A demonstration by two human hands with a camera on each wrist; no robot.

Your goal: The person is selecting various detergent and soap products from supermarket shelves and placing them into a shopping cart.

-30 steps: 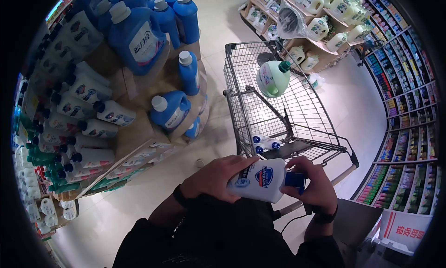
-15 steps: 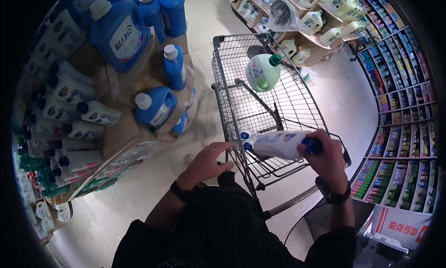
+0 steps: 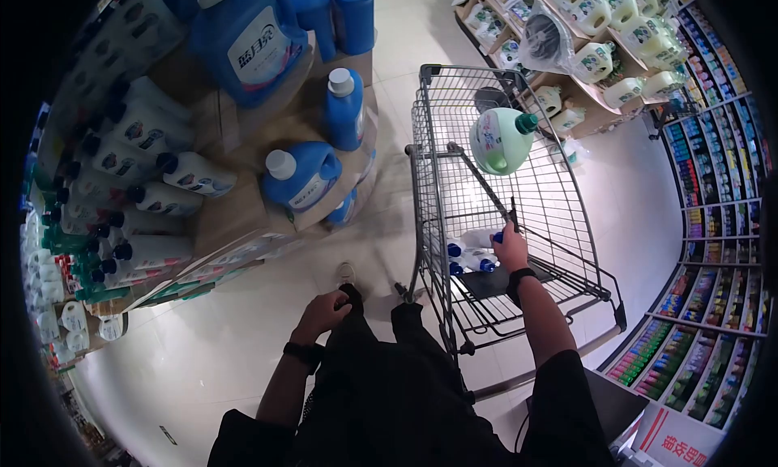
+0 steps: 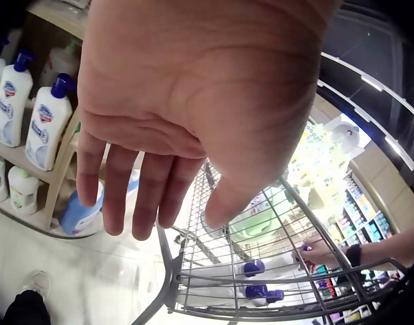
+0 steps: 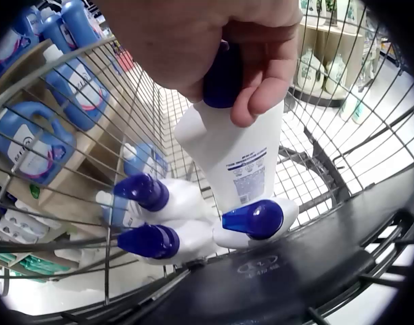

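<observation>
My right hand (image 3: 510,251) reaches down into the shopping cart (image 3: 519,379). In the right wrist view its fingers grip the dark blue cap of a white bottle (image 5: 237,159), which stands upright with printed text facing the camera. Right beside it lie white pump bottles with blue pump heads (image 5: 187,240), several seen close together. My left hand (image 3: 326,313) hangs beside my leg, outside the cart. Its fingers (image 4: 149,183) extend loosely in the left wrist view, and nothing is in it. A pale green jug (image 3: 496,147) with a dark green cap lies farther forward in the cart.
A wooden display stand (image 3: 235,232) to the left bears blue detergent bottles (image 3: 304,175) and white pump bottles (image 3: 198,174). Another stand with pale jugs (image 3: 596,62) is beyond the cart. Long shelves (image 3: 713,216) curve along the right.
My right hand has lowered the white bottle into the cart, gripping its cap. The left hand has let go of the bottle and dropped back toward my leg.
</observation>
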